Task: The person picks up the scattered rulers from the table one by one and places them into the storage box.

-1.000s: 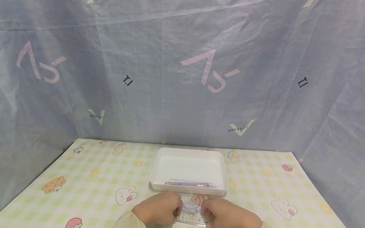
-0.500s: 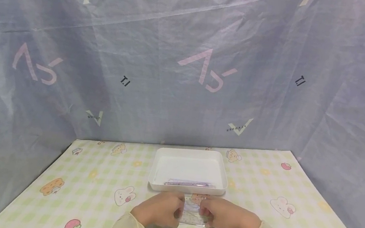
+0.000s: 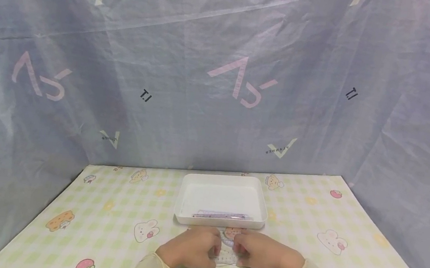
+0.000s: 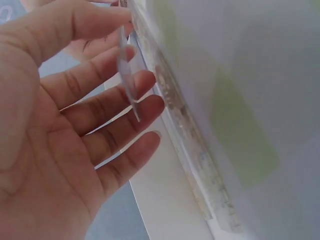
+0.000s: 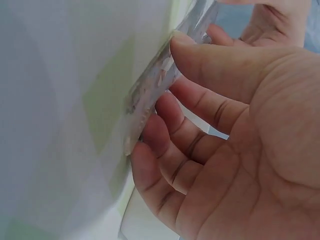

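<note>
Between my two hands, just in front of the tray, is a clear ruler set [image 3: 227,256] with printed scale marks. My left hand [image 3: 196,245] is at its left end. In the left wrist view, the thumb and index finger pinch a thin clear plastic flap [image 4: 128,82], while the other fingers are spread behind it. The rulers [image 4: 182,122] lie beyond those fingertips, low over the cloth. At the other end, my right hand [image 3: 264,252] grips the set, its thumb on one face and curled fingers behind the clear plastic [image 5: 152,90].
A white tray [image 3: 223,196] stands right behind the hands, with purple-tinted clear rulers [image 3: 220,215] lying along its near side. A checked cloth with cartoon prints [image 3: 114,220] covers the table. Grey fabric [image 3: 192,58] hangs at the back and sides.
My left hand has shifted right, toward the right hand, so less of the ruler set shows between them. The right hand has barely moved.
</note>
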### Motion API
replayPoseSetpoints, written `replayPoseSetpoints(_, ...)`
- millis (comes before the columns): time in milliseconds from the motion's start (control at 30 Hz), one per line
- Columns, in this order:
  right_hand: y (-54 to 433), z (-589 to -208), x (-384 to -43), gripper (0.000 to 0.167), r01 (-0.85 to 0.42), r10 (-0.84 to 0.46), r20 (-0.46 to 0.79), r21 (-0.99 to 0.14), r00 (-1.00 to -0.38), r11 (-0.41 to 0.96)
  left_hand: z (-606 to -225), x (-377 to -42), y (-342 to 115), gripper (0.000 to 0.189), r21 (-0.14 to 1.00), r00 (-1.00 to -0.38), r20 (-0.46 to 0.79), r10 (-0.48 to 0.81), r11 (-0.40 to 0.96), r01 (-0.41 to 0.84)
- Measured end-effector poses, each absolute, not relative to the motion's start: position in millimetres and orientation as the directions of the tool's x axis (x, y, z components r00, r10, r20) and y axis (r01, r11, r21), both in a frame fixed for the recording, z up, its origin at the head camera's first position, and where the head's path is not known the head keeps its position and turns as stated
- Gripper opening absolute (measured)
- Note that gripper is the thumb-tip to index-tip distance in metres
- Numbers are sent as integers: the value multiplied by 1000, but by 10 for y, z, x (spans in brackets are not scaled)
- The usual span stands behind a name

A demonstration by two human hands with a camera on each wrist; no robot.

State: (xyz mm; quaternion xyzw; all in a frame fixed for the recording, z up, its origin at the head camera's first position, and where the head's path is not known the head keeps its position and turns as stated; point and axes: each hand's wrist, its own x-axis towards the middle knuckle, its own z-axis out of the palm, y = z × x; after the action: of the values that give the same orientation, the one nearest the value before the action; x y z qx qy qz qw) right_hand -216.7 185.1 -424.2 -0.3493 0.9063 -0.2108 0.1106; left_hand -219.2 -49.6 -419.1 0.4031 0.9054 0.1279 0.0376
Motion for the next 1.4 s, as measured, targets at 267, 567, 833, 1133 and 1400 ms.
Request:
replayPoseSetpoints(267,1872,-4242,-2187,22,-621,-690,-5,-430,-724,655,-4150,-2185,-475,14,258,-670,37,742,641,723)
replayPoseSetpoints(567,1851,-4208,-2197,24,-616,-677,36,-452,-735,645,-4123,-2181,-466,15,257,-681,56,730,648,717)
replayPoseSetpoints(833,1843,-4222,-2204,29,-634,-695,64,-474,-716,611,-4124,-2169,-492,17,264,-681,66,729,645,717)
replayPoseSetpoints(1133,1839,-4254,-2225,26,-664,-697,113,-442,-708,603,-4131,-2192,-509,19,261,-675,109,730,634,728)
replayPoseSetpoints(1400,1835,-4228,-2235,24,-673,-664,199,-429,-721,602,-4115,-2203,-535,21,188,-681,189,708,654,732)
